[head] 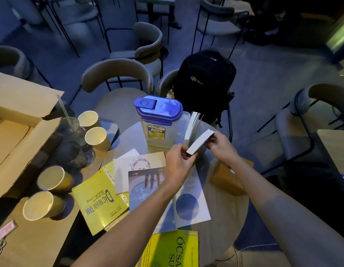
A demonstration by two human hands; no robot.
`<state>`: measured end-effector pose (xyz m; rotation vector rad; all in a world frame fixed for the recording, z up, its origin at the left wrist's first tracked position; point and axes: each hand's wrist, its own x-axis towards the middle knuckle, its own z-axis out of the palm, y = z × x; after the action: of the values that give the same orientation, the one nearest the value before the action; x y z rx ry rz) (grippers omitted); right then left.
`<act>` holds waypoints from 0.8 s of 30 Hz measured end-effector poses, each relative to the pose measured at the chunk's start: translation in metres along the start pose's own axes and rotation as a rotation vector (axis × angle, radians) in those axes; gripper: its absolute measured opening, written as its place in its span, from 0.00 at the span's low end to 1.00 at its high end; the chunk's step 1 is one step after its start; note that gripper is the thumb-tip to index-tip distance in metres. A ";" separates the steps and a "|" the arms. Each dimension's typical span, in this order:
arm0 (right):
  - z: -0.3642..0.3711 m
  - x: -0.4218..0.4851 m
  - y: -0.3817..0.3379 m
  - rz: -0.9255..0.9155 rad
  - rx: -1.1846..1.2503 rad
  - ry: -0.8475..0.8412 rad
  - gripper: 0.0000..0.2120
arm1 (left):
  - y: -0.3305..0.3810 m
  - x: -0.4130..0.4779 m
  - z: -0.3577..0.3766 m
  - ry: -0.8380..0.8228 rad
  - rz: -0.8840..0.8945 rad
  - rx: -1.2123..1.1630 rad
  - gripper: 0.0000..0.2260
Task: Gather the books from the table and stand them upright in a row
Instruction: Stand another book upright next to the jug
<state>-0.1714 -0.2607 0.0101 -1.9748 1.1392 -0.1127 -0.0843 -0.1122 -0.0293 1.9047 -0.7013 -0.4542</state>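
Dim café chairs ring a round tabletop. Right of centre, both hands grasp one thick book, held tilted. The left hand has its fingers curled round the near end, and the right hand pinches the far end. Just behind it, a second book stands upright with fanned pages beside a blue-lidded jug. Several books lie flat at lower centre, a yellow book leftmost.
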 end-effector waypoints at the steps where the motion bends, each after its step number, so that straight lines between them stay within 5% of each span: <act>1: 0.000 0.003 -0.001 0.006 0.014 0.000 0.19 | -0.001 0.001 0.004 0.008 -0.017 -0.005 0.12; 12: 0.012 0.019 -0.020 0.188 0.489 -0.080 0.17 | -0.007 0.007 0.020 0.037 -0.114 -0.153 0.15; 18: 0.020 0.015 -0.019 0.193 0.428 -0.063 0.25 | -0.010 0.007 0.012 0.031 -0.165 -0.238 0.14; 24: 0.028 0.019 -0.027 0.156 0.378 -0.057 0.19 | -0.015 0.016 0.006 -0.055 -0.153 -0.201 0.12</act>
<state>-0.1299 -0.2513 0.0052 -1.5432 1.1366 -0.1750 -0.0713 -0.1223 -0.0453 1.7674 -0.5266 -0.6516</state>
